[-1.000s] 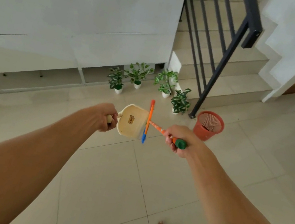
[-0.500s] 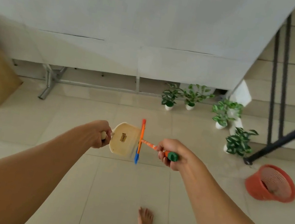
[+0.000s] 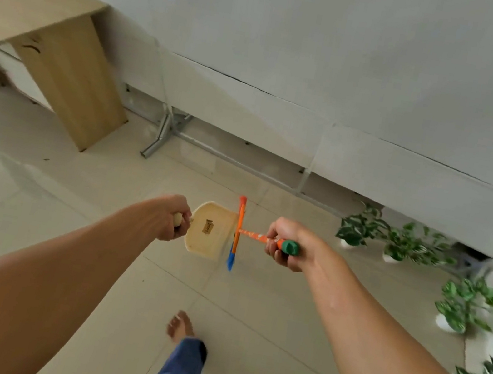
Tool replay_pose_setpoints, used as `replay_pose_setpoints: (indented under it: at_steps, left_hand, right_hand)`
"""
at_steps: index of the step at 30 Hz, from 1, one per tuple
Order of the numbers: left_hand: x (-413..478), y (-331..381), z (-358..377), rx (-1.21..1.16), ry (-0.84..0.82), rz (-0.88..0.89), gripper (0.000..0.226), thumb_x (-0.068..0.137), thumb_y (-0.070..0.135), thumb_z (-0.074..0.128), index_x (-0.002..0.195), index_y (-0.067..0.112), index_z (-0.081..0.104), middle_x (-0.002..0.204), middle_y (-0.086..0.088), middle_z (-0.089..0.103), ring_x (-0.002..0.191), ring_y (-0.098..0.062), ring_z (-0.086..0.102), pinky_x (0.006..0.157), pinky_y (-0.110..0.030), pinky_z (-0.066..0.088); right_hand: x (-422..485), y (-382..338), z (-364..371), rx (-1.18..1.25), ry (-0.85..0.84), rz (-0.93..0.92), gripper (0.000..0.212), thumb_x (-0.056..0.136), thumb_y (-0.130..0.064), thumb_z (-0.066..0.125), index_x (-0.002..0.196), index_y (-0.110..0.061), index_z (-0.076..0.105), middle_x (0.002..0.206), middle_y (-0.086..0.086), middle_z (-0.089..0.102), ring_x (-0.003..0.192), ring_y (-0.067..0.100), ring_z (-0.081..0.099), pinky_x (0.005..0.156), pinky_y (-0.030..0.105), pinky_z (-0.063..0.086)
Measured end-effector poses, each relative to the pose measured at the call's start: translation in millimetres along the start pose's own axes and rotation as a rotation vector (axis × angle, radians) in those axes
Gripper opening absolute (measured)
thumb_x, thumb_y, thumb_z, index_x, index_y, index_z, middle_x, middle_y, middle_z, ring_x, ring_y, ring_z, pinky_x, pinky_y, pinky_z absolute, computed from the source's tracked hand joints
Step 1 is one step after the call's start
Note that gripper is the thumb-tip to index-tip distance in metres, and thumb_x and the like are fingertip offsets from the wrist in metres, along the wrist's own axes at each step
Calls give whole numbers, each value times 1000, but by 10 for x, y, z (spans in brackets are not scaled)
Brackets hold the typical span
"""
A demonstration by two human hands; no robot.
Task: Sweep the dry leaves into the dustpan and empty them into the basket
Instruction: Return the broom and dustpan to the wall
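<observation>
My left hand (image 3: 171,218) grips the short handle of a cream dustpan (image 3: 209,235), held up in front of me with its pan facing right. My right hand (image 3: 286,243) grips the orange handle with a green cap of a small broom (image 3: 237,233). Its orange and blue head stands upright against the dustpan's open edge. No dry leaves show in the pan or on the floor. The basket is out of view.
Beige floor tiles (image 3: 105,195) spread ahead. A wooden desk (image 3: 62,65) stands at the left. A metal frame leg (image 3: 162,135) runs under the white wall panels. Several potted plants (image 3: 363,227) line the right side. My bare foot (image 3: 179,326) steps forward below.
The view has swung left: the stairs, railing and red basket have left the frame and the wooden desk has come in. Both hands keep the same hold on dustpan and broom.
</observation>
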State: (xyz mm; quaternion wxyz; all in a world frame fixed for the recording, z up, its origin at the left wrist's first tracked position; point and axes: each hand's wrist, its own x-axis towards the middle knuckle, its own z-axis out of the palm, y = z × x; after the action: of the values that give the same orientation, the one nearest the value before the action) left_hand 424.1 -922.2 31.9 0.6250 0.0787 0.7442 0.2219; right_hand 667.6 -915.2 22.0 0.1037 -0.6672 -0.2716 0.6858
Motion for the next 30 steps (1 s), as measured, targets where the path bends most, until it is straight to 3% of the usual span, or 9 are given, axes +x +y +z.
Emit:
replay_pose_setpoints:
  at_steps: [9, 14, 18, 23, 26, 30]
  left_hand:
    - [932, 1572, -523, 3, -12, -42, 12, 98, -1, 45, 88, 5, 48, 46, -5, 48, 24, -7, 36, 27, -11, 32]
    - [1302, 2379, -732, 12, -13, -46, 14, 97, -2, 44, 86, 6, 47, 46, -5, 50, 25, -7, 35, 27, -11, 33]
    - [1599, 2990, -891, 0, 6, -41, 14, 98, -3, 44, 88, 7, 47, 59, -6, 46, 26, -7, 35, 27, -11, 33]
    - [2030, 3767, -1042, 4, -10, -53, 8, 100, 0, 45, 95, 5, 49, 43, -6, 48, 24, -7, 38, 26, -12, 33]
    - [2275, 4203, -1081, 33, 23, -71, 13, 100, 0, 44, 90, 5, 50, 44, -3, 46, 24, -7, 38, 27, -11, 34]
    - [2670, 4748, -1188, 5, 36, -79, 12, 99, -1, 45, 90, 5, 50, 52, -6, 48, 26, -7, 38, 26, -12, 33]
  right_hand:
    - [993, -1591, 570, -45, -12, 64, 24, 84, -6, 37, 102, -3, 52, 55, 1, 46, 31, 4, 41, 28, 14, 34]
    - [1343, -2342, 862, -38, -15, 26, 17, 86, -5, 35, 93, -6, 51, 62, 4, 46, 29, 4, 42, 30, 14, 35]
    - [1698, -2968, 1046, -97, -9, 2, 15, 88, -4, 35, 89, -4, 50, 70, 10, 54, 28, 6, 43, 31, 14, 37]
    - [2285, -3789, 1201, -160, -12, 29, 18, 87, -5, 35, 87, 0, 52, 77, 20, 66, 34, 8, 47, 32, 15, 37]
    - [2607, -4178, 1265, -150, -15, 79, 17, 88, -5, 37, 92, 3, 51, 85, 25, 68, 34, 11, 47, 31, 15, 39]
    - [2966, -4675, 1401, -143, -20, 83, 13, 89, -5, 42, 87, 3, 52, 78, 18, 60, 32, 11, 48, 32, 16, 42]
